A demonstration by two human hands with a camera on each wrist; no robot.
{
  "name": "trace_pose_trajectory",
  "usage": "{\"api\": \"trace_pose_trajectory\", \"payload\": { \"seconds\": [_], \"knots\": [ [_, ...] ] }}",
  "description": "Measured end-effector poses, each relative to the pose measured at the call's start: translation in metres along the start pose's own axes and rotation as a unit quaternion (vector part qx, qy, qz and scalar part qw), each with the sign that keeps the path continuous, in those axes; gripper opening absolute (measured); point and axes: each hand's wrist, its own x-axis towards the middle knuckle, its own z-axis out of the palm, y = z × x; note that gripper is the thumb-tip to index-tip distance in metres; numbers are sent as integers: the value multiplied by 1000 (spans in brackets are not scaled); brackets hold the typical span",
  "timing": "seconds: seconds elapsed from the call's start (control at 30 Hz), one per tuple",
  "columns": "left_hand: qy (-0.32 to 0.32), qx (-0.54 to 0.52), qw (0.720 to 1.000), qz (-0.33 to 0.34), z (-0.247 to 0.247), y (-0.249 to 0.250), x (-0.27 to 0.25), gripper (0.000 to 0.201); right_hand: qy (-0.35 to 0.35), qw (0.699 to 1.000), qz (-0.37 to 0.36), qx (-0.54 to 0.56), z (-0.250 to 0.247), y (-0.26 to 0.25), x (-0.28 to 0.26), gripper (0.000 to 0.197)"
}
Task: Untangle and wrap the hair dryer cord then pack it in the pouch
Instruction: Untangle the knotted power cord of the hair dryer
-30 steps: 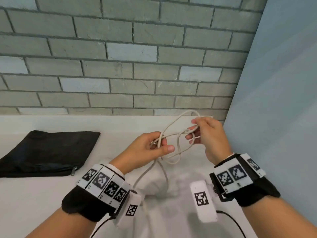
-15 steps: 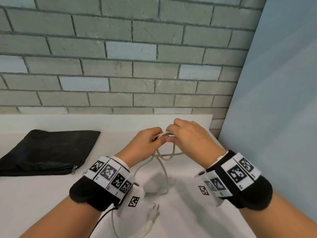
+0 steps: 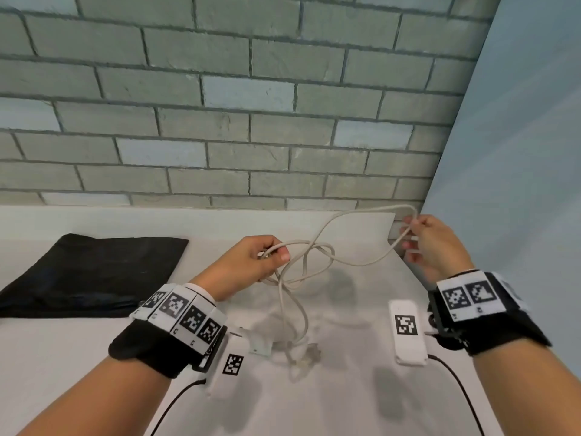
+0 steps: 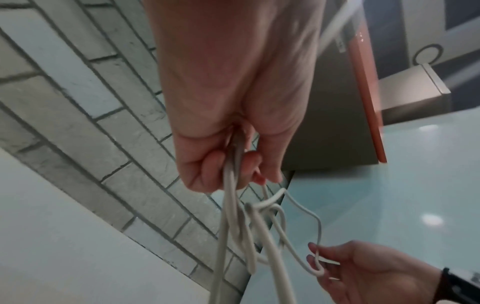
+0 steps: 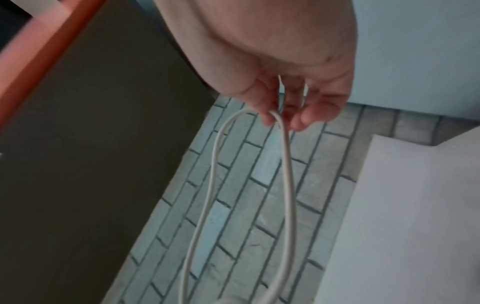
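A black zippered pouch [image 3: 91, 272] lies flat at the left of the white bench [image 3: 47, 350], against the grey brick wall [image 3: 220, 121]. To its right, the left hand [image 3: 251, 262] is raised above the bench, its fingers and thumb curled round several strands of the off-white hair dryer cord [image 3: 317, 262], which forms tangled loops just beside it. Below these loops, more cord hangs down to the bench, where the plug [image 3: 312, 352] rests between the two wrists; the hair dryer itself is mostly hidden behind the left wrist. Further right, one long loop stretches to the right hand [image 3: 430, 243], whose fingertips [image 5: 270, 117] pinch its bend near the pale blue side wall [image 3: 518, 152].
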Motion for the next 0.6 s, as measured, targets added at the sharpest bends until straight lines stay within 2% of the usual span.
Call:
{"api": "trace_pose_trajectory", "payload": {
  "seconds": [0.1, 0.13, 0.2, 0.23, 0.27, 0.3, 0.33, 0.4, 0.47, 0.5, 0.57, 0.6],
  "knots": [
    [33, -50, 998, -13, 3, 0, 4, 21, -50, 998, 1, 36, 1, 6, -1, 27],
    [46, -67, 997, -15, 4, 1, 5, 23, -67, 992, 12, 102, 2, 4, -3, 27],
    [73, -80, 994, -14, 4, 2, 7, 25, -110, 962, 36, 247, 3, -2, -8, 28],
    [84, -82, 993, -12, 4, 3, 7, 25, -138, 953, 30, 268, 3, -3, -10, 30],
    [94, -85, 992, -10, 3, 4, 7, 24, -161, 959, 8, 233, 4, -5, -14, 27],
    [101, -90, 991, -6, 3, 5, 8, 23, -189, 968, -32, 159, 7, -5, -20, 16],
    [107, -96, 990, -1, 2, 6, 8, 23, -232, 965, -79, 97, 10, -4, -26, 5],
    [117, -104, 988, 9, 1, 9, 9, 22, -345, 931, -123, 3, 17, 2, -37, 22],
    [118, -106, 987, 22, 2, 12, 9, 21, -429, 887, -137, -99, 25, 5, -45, 21],
    [114, -106, 987, 29, 2, 13, 8, 21, -420, 883, -157, -138, 29, 4, -47, 16],
    [104, -106, 988, 39, 4, 15, 6, 22, -310, 913, -210, -162, 37, 2, -43, 14],
    [99, -110, 988, 41, 5, 16, 5, 23, -250, 922, -236, -178, 40, 2, -41, 21]
  ]
}}
